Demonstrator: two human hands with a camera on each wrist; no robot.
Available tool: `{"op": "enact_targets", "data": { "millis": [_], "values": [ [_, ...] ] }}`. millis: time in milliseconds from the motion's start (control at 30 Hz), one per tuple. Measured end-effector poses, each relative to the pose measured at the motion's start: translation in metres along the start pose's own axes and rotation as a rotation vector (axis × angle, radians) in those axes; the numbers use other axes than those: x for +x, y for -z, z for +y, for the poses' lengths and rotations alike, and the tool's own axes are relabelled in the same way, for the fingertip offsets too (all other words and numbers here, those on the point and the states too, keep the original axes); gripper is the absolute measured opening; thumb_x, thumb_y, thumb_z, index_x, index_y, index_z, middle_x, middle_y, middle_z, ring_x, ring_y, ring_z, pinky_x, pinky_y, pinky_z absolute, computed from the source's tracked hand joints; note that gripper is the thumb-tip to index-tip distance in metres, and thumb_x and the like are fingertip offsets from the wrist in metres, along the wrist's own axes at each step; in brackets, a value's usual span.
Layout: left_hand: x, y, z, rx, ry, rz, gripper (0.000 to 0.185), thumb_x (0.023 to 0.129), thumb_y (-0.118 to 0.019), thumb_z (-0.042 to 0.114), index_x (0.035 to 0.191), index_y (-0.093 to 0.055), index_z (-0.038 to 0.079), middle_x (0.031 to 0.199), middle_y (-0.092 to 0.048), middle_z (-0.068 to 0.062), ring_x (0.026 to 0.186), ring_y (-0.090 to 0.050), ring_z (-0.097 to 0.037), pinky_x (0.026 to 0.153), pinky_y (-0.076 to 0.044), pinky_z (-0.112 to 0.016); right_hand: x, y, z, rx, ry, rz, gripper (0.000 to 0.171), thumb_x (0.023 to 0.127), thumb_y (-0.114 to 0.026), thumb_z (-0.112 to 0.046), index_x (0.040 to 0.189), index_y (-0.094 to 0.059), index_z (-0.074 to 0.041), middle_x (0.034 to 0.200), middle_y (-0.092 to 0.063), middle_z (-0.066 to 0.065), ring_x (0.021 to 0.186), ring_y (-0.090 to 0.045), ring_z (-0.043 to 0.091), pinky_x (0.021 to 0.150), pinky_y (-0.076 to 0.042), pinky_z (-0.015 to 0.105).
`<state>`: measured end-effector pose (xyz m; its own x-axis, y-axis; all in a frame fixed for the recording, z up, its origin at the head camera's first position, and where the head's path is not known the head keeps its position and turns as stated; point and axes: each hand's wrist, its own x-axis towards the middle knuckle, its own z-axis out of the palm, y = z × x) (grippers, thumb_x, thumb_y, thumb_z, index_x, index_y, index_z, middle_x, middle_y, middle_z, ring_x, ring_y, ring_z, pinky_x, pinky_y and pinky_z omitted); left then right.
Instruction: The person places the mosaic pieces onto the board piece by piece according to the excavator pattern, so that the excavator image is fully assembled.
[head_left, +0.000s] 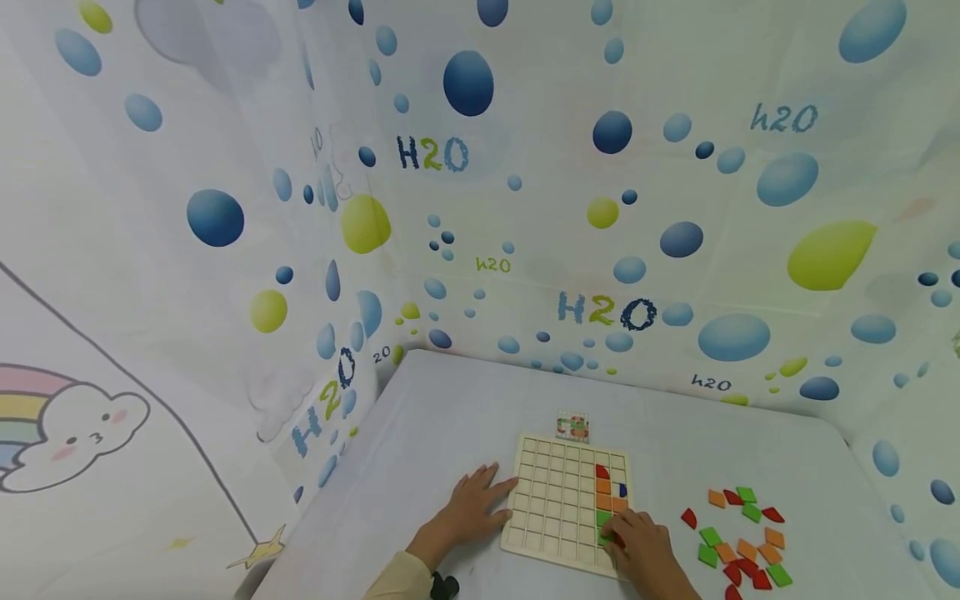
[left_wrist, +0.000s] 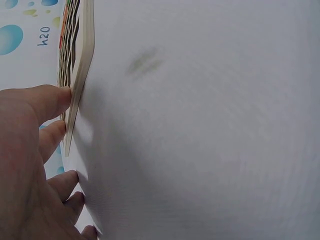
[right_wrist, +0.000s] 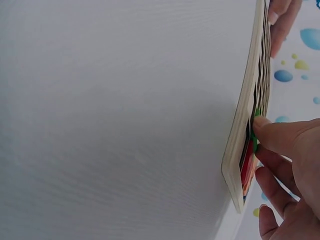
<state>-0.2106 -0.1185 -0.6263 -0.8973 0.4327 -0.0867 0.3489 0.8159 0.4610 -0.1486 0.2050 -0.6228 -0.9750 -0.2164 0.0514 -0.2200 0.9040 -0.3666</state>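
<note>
A wooden grid board [head_left: 551,500] lies flat on the white table. My left hand [head_left: 476,504] rests at its left edge with the fingers spread; in the left wrist view the thumb and one finger touch the board's side. At the right part of the board, my right hand [head_left: 641,546] pinches a green tile [right_wrist: 255,142] between thumb and finger, low over the grid cells. Red, orange, green and dark blue pieces fill cells in the two right-hand columns, including an orange tile [head_left: 603,501] and a red piece [head_left: 602,472]. My right fingers partly hide the lower cells.
A small pattern card [head_left: 573,426] lies just beyond the board's far edge. Loose red, orange and green tiles [head_left: 746,549] are scattered on the table to the right. Behind, a white wall covering [head_left: 540,225] printed with coloured drops meets the table's far edge.
</note>
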Motion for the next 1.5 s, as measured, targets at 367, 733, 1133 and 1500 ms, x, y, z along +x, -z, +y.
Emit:
{"op": "enact_targets", "data": {
  "millis": [367,733,1133,1500],
  "values": [
    [0.002,-0.003,-0.003,0.015,-0.005,0.008,0.058,0.104,-0.062,0.045,0.159,-0.049,0.033,0.17,-0.035,-0.014,0.157,-0.032,-0.04,0.126,-0.024,-0.066,0.001,-0.007,0.002,0.031,-0.069,-0.01,0.02,0.089,-0.085,-0.022,0.095,-0.069,-0.033,0.103,-0.062,-0.013,0.096,-0.055,0.015,0.079,-0.043,0.046],
    [0.002,-0.003,-0.004,0.01,-0.008,0.001,0.058,0.104,-0.062,0.046,0.159,-0.049,0.032,0.17,-0.035,-0.015,0.157,-0.032,-0.04,0.126,-0.024,-0.066,0.0,-0.006,0.004,0.018,-0.037,-0.003,0.019,0.09,-0.084,-0.026,0.094,-0.067,-0.035,0.102,-0.063,-0.016,0.099,-0.057,0.015,0.079,-0.043,0.044],
    [0.003,-0.002,-0.003,0.022,-0.009,0.004,0.058,0.104,-0.063,0.046,0.158,-0.05,0.033,0.17,-0.036,-0.014,0.157,-0.032,-0.04,0.126,-0.025,-0.065,-0.002,0.006,0.003,-0.002,-0.072,0.031,0.017,0.089,-0.086,-0.026,0.095,-0.072,-0.032,0.105,-0.062,-0.009,0.099,-0.056,0.017,0.08,-0.046,0.045],
    [0.004,-0.005,-0.006,0.002,-0.011,-0.004,0.059,0.104,-0.062,0.047,0.159,-0.048,0.034,0.17,-0.035,-0.014,0.157,-0.031,-0.041,0.126,-0.024,-0.066,0.007,0.034,0.057,-0.023,-0.452,0.115,0.045,0.088,-0.084,-0.02,0.121,-0.065,0.004,0.118,-0.059,0.031,0.107,-0.055,0.048,0.089,-0.041,0.07]
  ]
}}
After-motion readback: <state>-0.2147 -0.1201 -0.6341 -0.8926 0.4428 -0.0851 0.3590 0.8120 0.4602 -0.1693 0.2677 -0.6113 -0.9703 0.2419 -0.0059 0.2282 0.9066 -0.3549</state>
